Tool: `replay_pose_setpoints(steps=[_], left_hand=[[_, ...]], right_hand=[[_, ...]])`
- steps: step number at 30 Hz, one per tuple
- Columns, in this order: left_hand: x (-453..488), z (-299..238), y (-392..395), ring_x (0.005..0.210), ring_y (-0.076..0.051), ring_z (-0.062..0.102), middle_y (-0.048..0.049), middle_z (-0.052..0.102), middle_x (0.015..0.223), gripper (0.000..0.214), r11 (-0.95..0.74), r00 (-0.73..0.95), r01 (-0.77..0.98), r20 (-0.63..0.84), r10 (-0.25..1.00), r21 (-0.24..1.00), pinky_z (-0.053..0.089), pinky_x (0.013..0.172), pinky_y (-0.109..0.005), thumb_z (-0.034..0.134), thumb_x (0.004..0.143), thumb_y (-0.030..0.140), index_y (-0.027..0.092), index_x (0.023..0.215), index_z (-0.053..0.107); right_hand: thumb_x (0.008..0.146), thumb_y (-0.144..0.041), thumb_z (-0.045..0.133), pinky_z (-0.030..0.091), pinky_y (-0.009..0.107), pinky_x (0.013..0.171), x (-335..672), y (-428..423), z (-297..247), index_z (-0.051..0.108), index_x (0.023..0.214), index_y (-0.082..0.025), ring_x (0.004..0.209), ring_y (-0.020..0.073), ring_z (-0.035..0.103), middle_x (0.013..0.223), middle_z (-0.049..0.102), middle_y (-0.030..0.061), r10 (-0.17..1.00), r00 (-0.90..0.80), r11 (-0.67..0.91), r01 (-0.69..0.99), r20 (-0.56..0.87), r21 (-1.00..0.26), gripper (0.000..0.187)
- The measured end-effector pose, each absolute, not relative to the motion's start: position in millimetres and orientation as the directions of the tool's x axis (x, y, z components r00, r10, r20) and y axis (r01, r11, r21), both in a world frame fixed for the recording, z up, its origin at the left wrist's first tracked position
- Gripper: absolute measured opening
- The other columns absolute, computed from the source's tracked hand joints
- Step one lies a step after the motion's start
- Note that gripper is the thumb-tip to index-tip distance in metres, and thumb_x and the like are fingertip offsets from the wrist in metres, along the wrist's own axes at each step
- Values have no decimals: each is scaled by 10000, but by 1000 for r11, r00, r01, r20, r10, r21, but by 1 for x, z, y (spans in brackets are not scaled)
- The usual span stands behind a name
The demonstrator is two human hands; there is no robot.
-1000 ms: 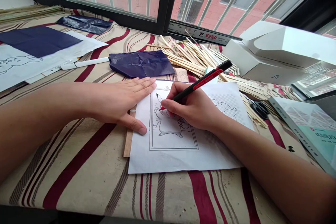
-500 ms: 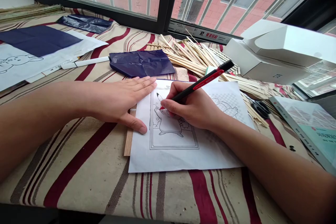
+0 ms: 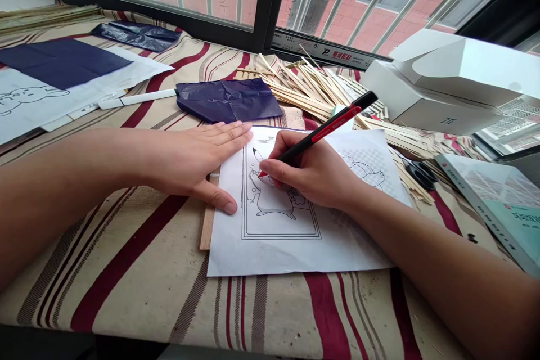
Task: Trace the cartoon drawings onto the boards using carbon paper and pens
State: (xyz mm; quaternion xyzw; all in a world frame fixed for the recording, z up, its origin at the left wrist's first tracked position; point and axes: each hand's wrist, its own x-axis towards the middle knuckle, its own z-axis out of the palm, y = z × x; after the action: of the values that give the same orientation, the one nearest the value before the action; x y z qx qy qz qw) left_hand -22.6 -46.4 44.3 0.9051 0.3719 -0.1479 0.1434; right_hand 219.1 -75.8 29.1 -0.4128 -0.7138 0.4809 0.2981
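My right hand (image 3: pixel 310 171) is closed around a black and red pen (image 3: pixel 333 124), its tip down at the upper part of a line drawing of a cartoon figure. The drawing is on a white sheet of paper (image 3: pixel 261 259), inside a ruled frame, with a second picture partly covered by my right hand and forearm. Flat on the sheet's left edge lies my left hand (image 3: pixel 189 160), fingers stretched out and thumb apart. Under the paper, a wooden board (image 3: pixel 206 230) shows at the left. Dark blue carbon paper (image 3: pixel 230 100) lies just beyond my left fingers.
Thin wooden strips (image 3: pixel 304 90) are heaped by the window. At the right are a white box (image 3: pixel 447 84), black-handled scissors (image 3: pixel 422 174) and a book (image 3: pixel 493 202). A white cutter-like tool (image 3: pixel 137 99) and another drawing sheet (image 3: pixel 25 109) lie at the left, on the striped cloth (image 3: pixel 139 287).
The pen has tilted or shifted very slightly at the drawing. My left hand stays in place on the paper, and the whole view has moved a little.
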Motion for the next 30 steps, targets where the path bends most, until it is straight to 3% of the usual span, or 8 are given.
replay_pose_setpoints(steps=[18,30], left_hand=[[-23,44,-47,1676,-375,-70,-149,-136,1784,1346,-686,665,719,-402,629,116,43,1355,-463,478,812,945,81,1723,-6],[-24,43,-46,1675,-391,-16,-153,-86,1792,1325,-699,694,701,-363,622,142,76,1355,-462,474,808,952,122,1732,12]], right_hand=[[808,-229,787,364,264,488,222,-75,34,507,694,-226,492,90,447,555,579,-73,858,-514,218,347,9,-912,302],[835,-318,834,394,271,504,221,-76,31,559,746,-225,515,111,514,591,634,-56,866,-499,206,323,18,-924,303]])
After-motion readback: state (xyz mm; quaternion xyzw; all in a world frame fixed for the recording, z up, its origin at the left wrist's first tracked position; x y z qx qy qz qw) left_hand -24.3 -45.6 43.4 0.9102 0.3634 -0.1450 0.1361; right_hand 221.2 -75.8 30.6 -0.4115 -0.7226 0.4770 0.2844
